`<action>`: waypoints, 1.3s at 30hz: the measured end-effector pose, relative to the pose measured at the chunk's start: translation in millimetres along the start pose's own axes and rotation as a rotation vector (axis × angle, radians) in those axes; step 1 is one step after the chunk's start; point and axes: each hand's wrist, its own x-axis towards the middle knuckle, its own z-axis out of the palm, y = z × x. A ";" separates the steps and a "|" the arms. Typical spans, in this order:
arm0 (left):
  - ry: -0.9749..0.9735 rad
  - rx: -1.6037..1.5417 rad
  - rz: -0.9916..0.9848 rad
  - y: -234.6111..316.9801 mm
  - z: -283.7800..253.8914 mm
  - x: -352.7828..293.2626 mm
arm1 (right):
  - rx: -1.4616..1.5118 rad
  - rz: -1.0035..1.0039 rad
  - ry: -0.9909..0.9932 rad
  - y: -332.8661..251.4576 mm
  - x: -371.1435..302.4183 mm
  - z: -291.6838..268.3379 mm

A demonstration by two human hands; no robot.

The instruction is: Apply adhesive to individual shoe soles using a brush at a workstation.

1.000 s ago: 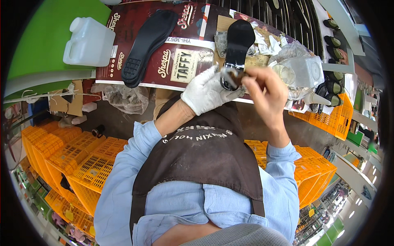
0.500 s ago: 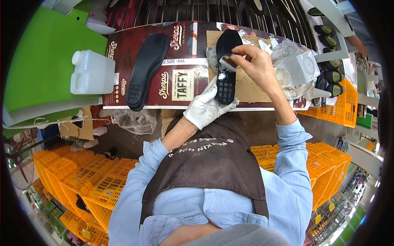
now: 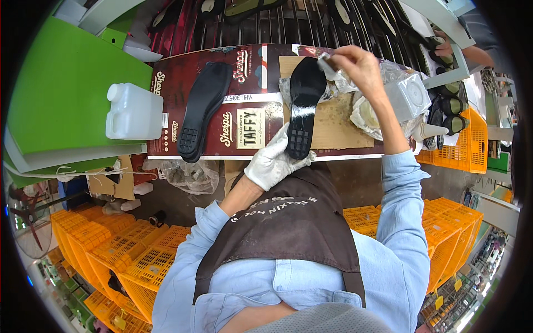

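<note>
My left hand (image 3: 272, 165), in a white glove, is closed on the heel end of a black shoe sole (image 3: 307, 94), thumb and fingers at its sides. The sole lies toe away from me, with a wet shine across its middle and square treads at the heel. My bare right hand (image 3: 361, 69) pinches a small pale applicator with a brown part (image 3: 328, 65) beside the toe edge; it is blurred, so its exact kind cannot be told. More black soles (image 3: 202, 111) lie stacked to the left.
A white jug (image 3: 135, 114) stands at the left by a green panel (image 3: 72, 83). At the right are a clear plastic container (image 3: 410, 95) and a white cone-shaped piece (image 3: 430, 131). Metal rollers (image 3: 300, 28) carry shoes beyond the printed cardboard. Orange crates (image 3: 133, 250) stand behind.
My right hand has moved up from the middle of the sole to beside its toe. The white patch on the sole has become a wider wet sheen. New shoes show on the rollers.
</note>
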 end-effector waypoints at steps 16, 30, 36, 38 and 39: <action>-0.082 0.097 0.106 15.0 8.0 -37.1 | -0.101 -0.011 -0.071 6.4 45.1 14.9; -0.078 0.079 0.173 24.9 13.4 -46.4 | 0.292 -0.204 -0.852 -36.4 28.4 39.9; -0.159 0.158 0.168 29.5 18.7 -50.0 | 0.213 -0.002 -0.368 -73.0 22.1 36.2; -0.089 0.179 0.198 28.4 22.5 -51.5 | 0.357 0.014 -0.730 -81.7 11.5 33.7; -0.056 0.180 0.213 27.9 24.5 -51.4 | 0.273 -0.247 -0.854 -85.2 9.6 36.3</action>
